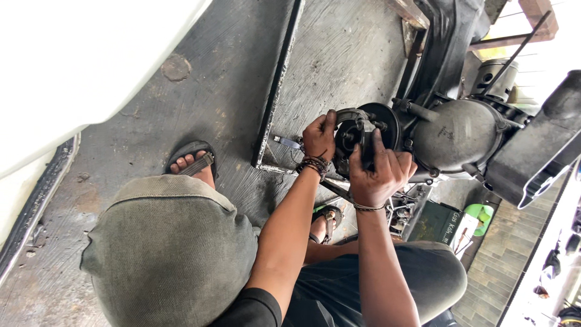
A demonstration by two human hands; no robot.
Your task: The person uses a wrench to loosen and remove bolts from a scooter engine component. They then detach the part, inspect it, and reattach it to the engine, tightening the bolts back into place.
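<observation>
My left fingers [327, 119] are curled over the top edge of a curved brake shoe [350, 115], gripping it, and my right fingers [376, 145] are wrapped around the lower side of the same dark round brake assembly [363, 136], thumb pressed up against its face, so both are clenched on that part. The left hand [319, 138] sits to the left of the assembly with a stack of dark beaded bracelets [313, 165] at the wrist; the right hand [378, 175] comes at it from below, with a thin band at its wrist. The assembly stands at the end of a scooter's engine unit, just left of a rounded grey engine cover [455, 136], and it is held above the floor, not resting on it. A dark metal frame bar [277, 85] runs up and away on the left side of the hands, with a small silver tool or clip [287, 142] lying beside it; I cannot tell exactly what it is. Under the hands I see a wet, scratched concrete floor [200, 103], my sandalled foot [193, 163] on the left and another sandalled foot [327, 219] between my forearms. My knees in grey-green trousers [172, 254] fill the lower part of the view. A green box [437, 223] stands on the floor to the lower right.
</observation>
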